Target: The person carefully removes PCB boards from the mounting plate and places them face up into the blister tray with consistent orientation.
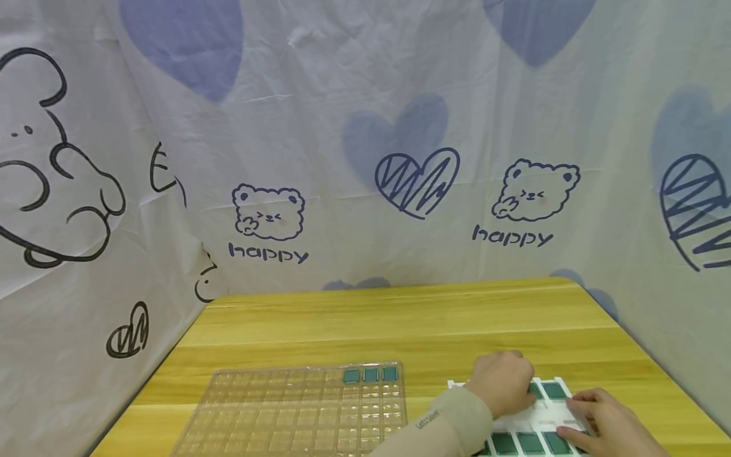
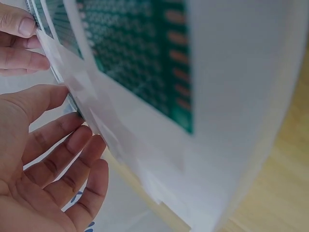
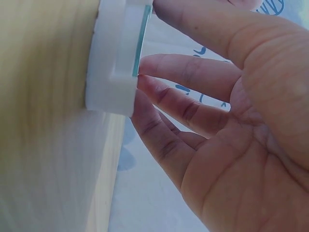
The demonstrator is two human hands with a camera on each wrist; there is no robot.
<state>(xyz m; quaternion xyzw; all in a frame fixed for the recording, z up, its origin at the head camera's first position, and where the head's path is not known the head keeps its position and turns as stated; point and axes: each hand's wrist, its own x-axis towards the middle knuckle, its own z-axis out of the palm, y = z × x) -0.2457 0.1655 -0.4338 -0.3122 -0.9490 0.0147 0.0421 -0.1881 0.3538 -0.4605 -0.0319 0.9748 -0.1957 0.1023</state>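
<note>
Beige sleeve (image 1: 442,426) fabric cuts across the bottom of my head feed, the person's left arm angled over so that its hand can work at the far side of the white tray (image 1: 531,419). That tray lies flat on the desk (image 1: 354,327), at the right, with green boards (image 1: 530,443) set in its near row of cells and another green board (image 1: 553,391) in its far row.

From the left wrist feed I read the left hand (image 1: 502,382) as half closed: thumb and forefinger draw near each other at a board's edge, the other fingers loosely spread. I cannot tell whether it pinches that board or merely touches it. The right hand (image 1: 615,424) is spread wider, fingertips and thumb against the tray's right side, with nothing lifted. I take this as bracing, since a light tray could slide while the other hand works at a cell.

Left of the white tray sits a clear tray (image 1: 395,395) of small compartments, with three green pieces (image 1: 371,375) in its far right corner. Having it alongside, I judge, keeps the reach between the trays short.
</note>
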